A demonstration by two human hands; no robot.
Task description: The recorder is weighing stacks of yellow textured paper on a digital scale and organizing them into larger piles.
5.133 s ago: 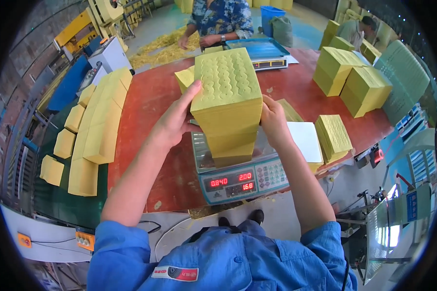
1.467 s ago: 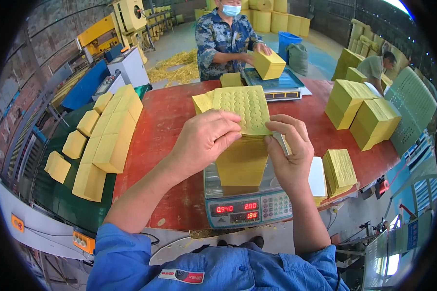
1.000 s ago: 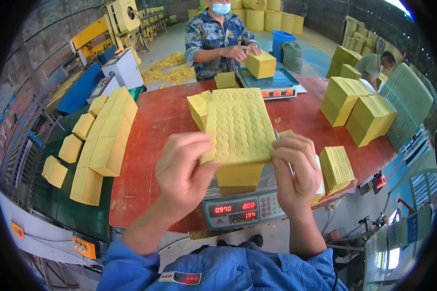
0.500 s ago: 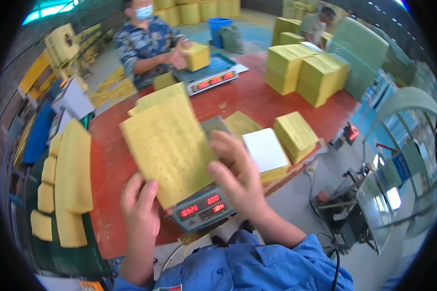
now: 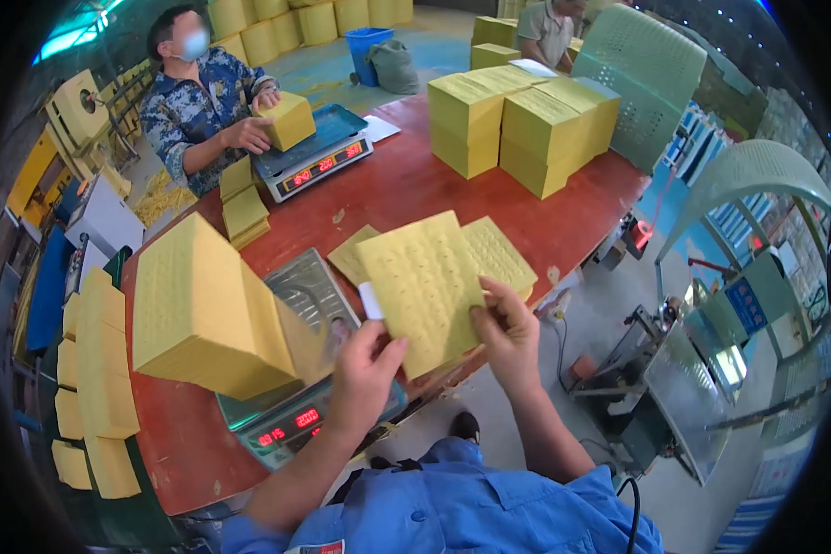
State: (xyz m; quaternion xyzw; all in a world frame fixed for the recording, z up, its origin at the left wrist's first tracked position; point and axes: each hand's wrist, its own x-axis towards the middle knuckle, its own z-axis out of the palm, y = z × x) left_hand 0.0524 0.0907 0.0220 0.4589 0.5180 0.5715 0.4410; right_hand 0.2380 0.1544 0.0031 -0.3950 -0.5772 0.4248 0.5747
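Between my hands is a stack of yellow perforated paper, tilted up above the table's near edge. My left hand is closed on its lower left side, thumb in front. My right hand pinches its right edge. A small white edge peeks out behind the stack on the left. Left of my hands, a tall block of the same yellow paper stands by the weighing scale, whose metal pan partly shows. Another yellow paper stack lies just beyond my right hand.
Across the red table, a co-worker has both hands on a yellow block on a second scale. Large yellow stacks stand at the far right. A green chair back rises behind them. Yellow bundles line the left side.
My hands have come away from the tall block and now hold a smaller stack to its right. My right hand has closed. The view has swung right, and the co-worker's hands have moved on their block.
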